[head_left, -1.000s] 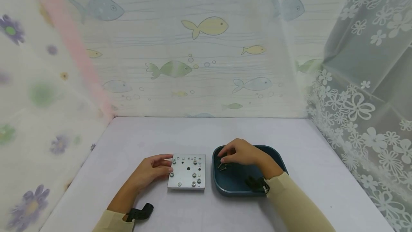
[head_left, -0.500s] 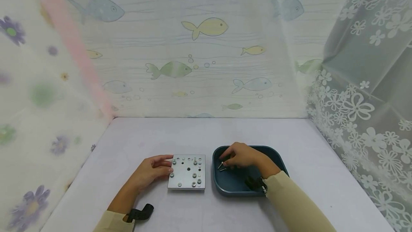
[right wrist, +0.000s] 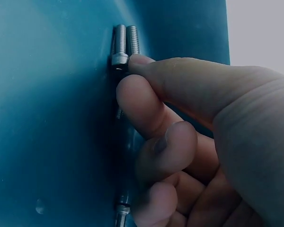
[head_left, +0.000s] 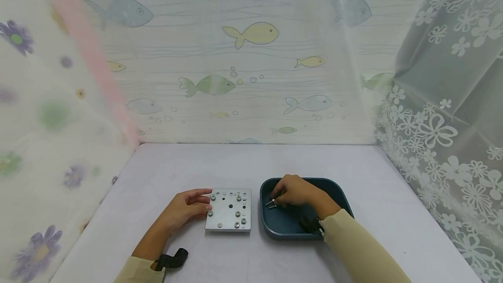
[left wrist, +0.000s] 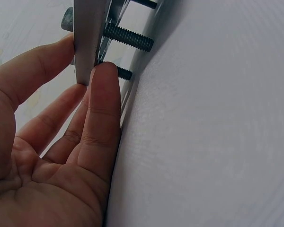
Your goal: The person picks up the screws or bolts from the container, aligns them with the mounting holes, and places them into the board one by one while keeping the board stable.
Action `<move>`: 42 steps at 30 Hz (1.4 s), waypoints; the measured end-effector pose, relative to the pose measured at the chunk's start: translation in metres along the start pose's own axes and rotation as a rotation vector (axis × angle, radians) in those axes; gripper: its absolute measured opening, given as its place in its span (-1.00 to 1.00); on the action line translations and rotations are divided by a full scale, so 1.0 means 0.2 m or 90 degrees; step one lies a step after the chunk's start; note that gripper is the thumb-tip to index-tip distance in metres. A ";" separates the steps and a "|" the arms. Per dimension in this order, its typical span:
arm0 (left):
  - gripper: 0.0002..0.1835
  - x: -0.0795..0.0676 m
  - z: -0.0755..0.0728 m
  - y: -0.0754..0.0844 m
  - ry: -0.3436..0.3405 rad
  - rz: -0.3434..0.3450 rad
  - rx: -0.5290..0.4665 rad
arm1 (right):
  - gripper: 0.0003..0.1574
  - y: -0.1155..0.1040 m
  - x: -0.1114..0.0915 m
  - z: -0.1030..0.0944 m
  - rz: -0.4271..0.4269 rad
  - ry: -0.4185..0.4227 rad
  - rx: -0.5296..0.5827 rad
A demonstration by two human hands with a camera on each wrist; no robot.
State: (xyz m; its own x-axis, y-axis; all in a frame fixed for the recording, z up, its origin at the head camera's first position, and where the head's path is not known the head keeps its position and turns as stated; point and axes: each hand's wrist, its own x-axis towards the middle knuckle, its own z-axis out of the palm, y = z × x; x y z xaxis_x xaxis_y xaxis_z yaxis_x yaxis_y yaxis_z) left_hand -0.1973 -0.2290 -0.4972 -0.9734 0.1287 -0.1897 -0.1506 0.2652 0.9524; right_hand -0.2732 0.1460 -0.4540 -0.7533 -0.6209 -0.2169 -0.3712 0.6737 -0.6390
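A square silver metal plate [head_left: 225, 217] with several holes and socket head screws lies on the table. My left hand [head_left: 180, 211] holds its left edge, thumb on top and fingers along the side and underneath. In the left wrist view, threaded screw shanks [left wrist: 130, 38] stick out below the plate. My right hand [head_left: 295, 192] is inside a dark blue tray [head_left: 264, 222], thumb and forefinger pinching a socket head screw [right wrist: 134, 40] whose head is hidden behind the fingertips. Another screw [right wrist: 119, 43] lies right alongside it. A further screw [right wrist: 122, 215] shows under the curled lower fingers.
The tray stands just right of the plate on a white-covered table [head_left: 196, 165]. Fish-patterned curtain [head_left: 251, 77] hangs behind, flowered cloth at the left and lace curtain [head_left: 436, 178] at the right. A black camera mount sits on each wrist.
My right hand has sunk a little lower into the tray, its fingers closing in at the screws, which have shifted slightly. The left hand and plate stay in place.
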 end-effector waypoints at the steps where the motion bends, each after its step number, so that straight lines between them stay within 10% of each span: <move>1: -0.31 0.00 0.00 0.00 0.000 -0.001 0.001 | -0.83 0.00 0.00 0.00 -0.001 0.000 0.000; 42: -0.31 -0.01 0.00 0.00 -0.008 -0.001 -0.015 | -0.85 -0.13 -0.10 -0.08 -0.014 0.076 -0.051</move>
State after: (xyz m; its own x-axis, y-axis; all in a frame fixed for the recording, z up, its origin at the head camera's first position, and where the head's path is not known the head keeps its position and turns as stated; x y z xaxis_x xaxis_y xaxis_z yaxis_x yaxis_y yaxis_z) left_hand -0.1964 -0.2286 -0.4962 -0.9710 0.1404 -0.1936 -0.1559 0.2424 0.9576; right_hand -0.2575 0.1478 -0.4212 -0.8019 -0.5872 -0.1101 -0.4276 0.6929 -0.5805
